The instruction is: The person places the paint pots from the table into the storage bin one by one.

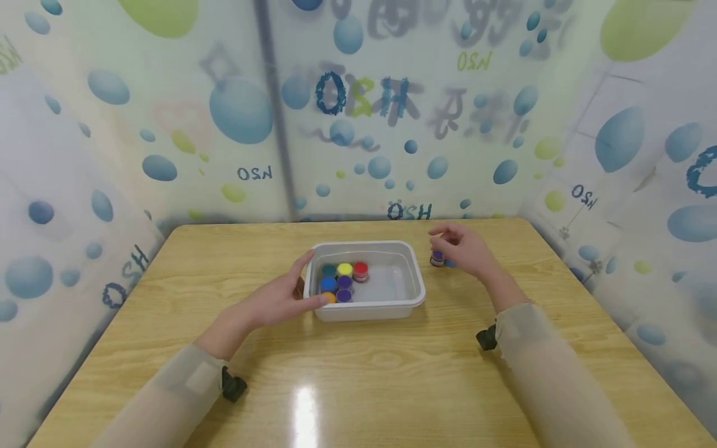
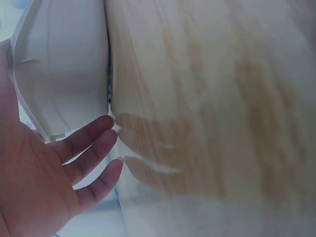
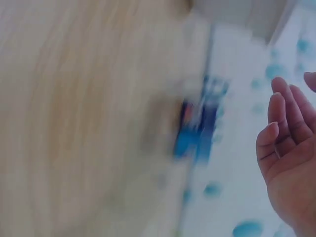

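Note:
A white plastic tub point(image 1: 392, 305) stands mid-table, with several small jars with coloured lids grouped in its left half. Among them are a red-lidded jar point(image 1: 361, 270), a yellow-lidded jar point(image 1: 344, 269) and a blue-lidded jar point(image 1: 328, 284). My left hand point(image 1: 277, 298) spans the tub's left end, thumb over the front corner; in the left wrist view three extended fingers point(image 2: 96, 148) reach down to the tabletop. Right of the tub, my right hand point(image 1: 462, 249) hovers with loosely bent fingers above a purple-lidded jar point(image 1: 437, 259) and a partly hidden blue one point(image 1: 450, 263). Both are blurred in the right wrist view.
The wooden table point(image 1: 358, 373) reaches back to a wall covering point(image 1: 358, 124) printed with blue and green drops, which also closes in both sides. Small dark devices are worn at both wrists.

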Tool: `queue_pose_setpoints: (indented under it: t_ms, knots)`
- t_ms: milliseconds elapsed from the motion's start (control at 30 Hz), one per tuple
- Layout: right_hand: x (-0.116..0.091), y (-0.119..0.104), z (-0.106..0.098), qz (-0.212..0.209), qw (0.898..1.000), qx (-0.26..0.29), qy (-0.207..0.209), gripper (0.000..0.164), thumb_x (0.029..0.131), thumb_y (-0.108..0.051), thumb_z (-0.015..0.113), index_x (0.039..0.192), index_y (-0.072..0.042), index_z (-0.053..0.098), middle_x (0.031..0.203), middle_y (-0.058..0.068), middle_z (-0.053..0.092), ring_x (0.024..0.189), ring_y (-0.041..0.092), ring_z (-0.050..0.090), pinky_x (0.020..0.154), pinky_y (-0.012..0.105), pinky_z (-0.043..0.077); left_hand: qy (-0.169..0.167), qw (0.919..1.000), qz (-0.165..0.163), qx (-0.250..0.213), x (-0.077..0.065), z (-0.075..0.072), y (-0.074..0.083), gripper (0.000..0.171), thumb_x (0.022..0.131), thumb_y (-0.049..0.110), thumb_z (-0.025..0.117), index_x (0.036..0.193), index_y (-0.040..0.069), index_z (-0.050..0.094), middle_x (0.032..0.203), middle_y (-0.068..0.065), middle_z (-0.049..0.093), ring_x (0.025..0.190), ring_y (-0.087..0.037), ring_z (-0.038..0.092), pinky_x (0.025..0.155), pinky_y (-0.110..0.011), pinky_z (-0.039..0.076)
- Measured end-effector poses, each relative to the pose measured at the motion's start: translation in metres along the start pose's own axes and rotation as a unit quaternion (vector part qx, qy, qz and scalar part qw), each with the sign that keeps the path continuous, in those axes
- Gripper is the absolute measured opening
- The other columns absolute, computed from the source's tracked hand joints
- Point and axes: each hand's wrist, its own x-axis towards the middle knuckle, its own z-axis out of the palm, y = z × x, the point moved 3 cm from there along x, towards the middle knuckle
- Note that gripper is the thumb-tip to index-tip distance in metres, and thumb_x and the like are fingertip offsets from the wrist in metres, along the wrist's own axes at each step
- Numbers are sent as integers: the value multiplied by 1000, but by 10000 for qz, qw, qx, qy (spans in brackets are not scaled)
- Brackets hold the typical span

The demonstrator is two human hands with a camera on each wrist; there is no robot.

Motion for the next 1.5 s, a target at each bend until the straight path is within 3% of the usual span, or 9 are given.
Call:
queue_pose_setpoints:
  t_ms: [167, 267, 467, 700, 933, 1133, 1500]
  knots:
    - [-6, 33, -24, 158, 9986, -499, 63, 44, 111, -40, 65, 142, -7, 67, 115, 19, 74, 93, 34, 68, 76, 35, 53, 5, 10000, 35, -65, -2, -2, -1, 117, 99, 72, 68, 178, 24, -4, 119, -10, 70, 103, -21, 66, 87, -38, 55]
    - [-8, 43, -30, 178, 9975, -679, 15, 44, 111, -36, 67, 142, -5, 66, 116, 18, 73, 91, 27, 68, 78, 35, 54, -5, 9999, 52, -102, -4, -2, -1, 118, 99, 72, 68, 178, 23, -4, 119, -10, 71, 102, -20, 66, 86, -37, 55]
    - [-10, 54, -30, 395, 9961, -755, -237, 51, 109, -31, 69, 147, 2, 60, 115, 20, 73, 87, 23, 67, 75, 34, 54, -16, 9998, 104, -180, -4, -1, 0, 118, 99, 73, 68, 178, 24, -3, 118, -8, 72, 102, -19, 66, 86, -36, 54]
    - [-9, 61, -22, 816, 9932, -654, -520, 53, 108, -31, 72, 147, 1, 58, 113, 17, 68, 85, 23, 63, 71, 33, 52, -23, 9997, 109, -199, -3, -1, 0, 118, 98, 72, 69, 178, 25, -3, 115, -8, 72, 100, -20, 66, 85, -36, 54]
    - [-7, 62, -20, 931, 9910, -767, -573, 51, 108, -34, 71, 145, 0, 60, 112, 16, 67, 84, 22, 61, 73, 32, 50, -26, 9999, 116, -124, 0, -1, -4, 117, 98, 73, 68, 178, 27, -4, 112, -8, 71, 98, -20, 65, 82, -36, 53]
    - [-9, 63, -23, 862, 9913, -850, -508, 52, 106, -37, 74, 141, -1, 62, 114, 17, 67, 85, 21, 64, 74, 31, 52, -7, 9999, 86, -99, 0, 0, -5, 117, 98, 75, 67, 178, 30, -5, 118, -9, 70, 103, -21, 64, 87, -38, 53]
    - [-25, 42, -39, 411, 9953, -841, -234, 50, 106, -44, 73, 137, -5, 64, 117, 13, 69, 93, 23, 61, 77, 33, 53, -69, 9997, 137, -187, -2, -1, -5, 116, 100, 72, 67, 178, 28, -5, 115, -8, 70, 100, -20, 64, 85, -37, 53]
